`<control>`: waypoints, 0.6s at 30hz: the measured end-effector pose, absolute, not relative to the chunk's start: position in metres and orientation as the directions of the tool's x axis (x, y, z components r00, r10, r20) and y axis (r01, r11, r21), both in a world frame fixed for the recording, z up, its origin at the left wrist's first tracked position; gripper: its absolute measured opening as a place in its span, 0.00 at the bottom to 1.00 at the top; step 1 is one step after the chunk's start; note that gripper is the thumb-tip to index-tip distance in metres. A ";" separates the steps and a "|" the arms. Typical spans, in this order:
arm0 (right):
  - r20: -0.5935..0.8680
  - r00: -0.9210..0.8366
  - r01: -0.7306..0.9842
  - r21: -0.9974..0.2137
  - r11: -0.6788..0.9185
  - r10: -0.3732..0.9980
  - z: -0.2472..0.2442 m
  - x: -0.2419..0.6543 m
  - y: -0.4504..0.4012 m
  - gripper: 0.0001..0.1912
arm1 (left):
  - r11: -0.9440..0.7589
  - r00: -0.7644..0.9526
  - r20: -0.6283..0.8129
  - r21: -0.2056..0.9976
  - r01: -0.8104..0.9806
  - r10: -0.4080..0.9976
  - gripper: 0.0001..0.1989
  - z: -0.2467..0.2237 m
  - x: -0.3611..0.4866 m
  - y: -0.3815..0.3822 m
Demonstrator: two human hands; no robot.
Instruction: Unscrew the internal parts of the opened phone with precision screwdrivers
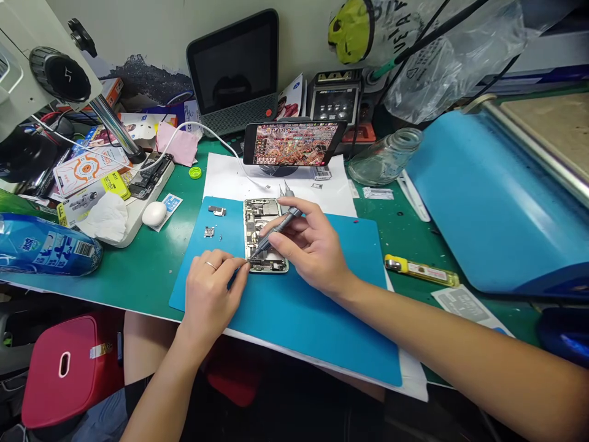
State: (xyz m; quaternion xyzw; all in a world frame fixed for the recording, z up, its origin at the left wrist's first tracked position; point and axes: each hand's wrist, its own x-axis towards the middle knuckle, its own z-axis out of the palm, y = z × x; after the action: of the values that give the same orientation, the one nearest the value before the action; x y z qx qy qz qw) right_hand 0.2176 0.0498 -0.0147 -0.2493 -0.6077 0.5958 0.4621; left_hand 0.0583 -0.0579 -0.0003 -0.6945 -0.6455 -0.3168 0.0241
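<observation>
An opened phone (251, 230) with its inner parts bare lies upright on a blue mat (322, 325). My right hand (317, 245) is closed around a grey screwdriver (276, 236), whose tip meets the phone's lower left part. Above those fingers stick out two thin prongs (284, 187), which look like tweezer tips. With finger and thumb brought together, my left hand (214, 285) grips the phone's lower left edge; the exact contact is hard to see. Left of the phone lie a small metal-and-black part (217, 210), a small bracket (209, 231) and a tiny piece (220, 237).
Behind the phone, a propped-up screen (294, 144) stands on white paper. A glass jar (386, 156) and a yellow cutter (421, 270) are to the right. At left are a microscope stand (117, 126), a white earbud case (154, 213) and a blue packet (46, 245).
</observation>
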 end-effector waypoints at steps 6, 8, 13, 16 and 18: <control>0.239 -0.435 -0.223 -0.963 0.153 0.868 -0.013 0.218 0.048 0.23 | -0.165 -0.033 0.467 0.378 0.911 0.884 0.06 0.000 0.059 -0.058; 0.230 -0.428 -0.217 -0.965 0.148 0.874 -0.013 0.217 0.049 0.23 | -0.164 -0.036 0.470 0.379 0.911 0.882 0.06 0.000 0.059 -0.057; 0.225 -0.415 -0.213 -0.966 0.146 0.881 -0.013 0.217 0.049 0.23 | -0.162 -0.043 0.475 0.383 0.909 0.879 0.05 0.000 0.059 -0.057; 0.229 -0.406 -0.211 -0.965 0.153 0.885 -0.011 0.217 0.049 0.24 | -0.169 -0.042 0.475 0.392 0.904 0.879 0.05 0.000 0.058 -0.057; 0.244 -0.398 -0.212 -0.962 0.170 0.884 -0.011 0.217 0.049 0.23 | -0.170 -0.043 0.477 0.395 0.903 0.878 0.06 -0.001 0.058 -0.057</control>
State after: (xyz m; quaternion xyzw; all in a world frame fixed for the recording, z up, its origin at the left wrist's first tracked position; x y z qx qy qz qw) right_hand 0.2171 0.0488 -0.0108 -0.2794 -0.6018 0.5805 0.4721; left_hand 0.0581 -0.0574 -0.0010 -0.6914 -0.6439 -0.3272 0.0191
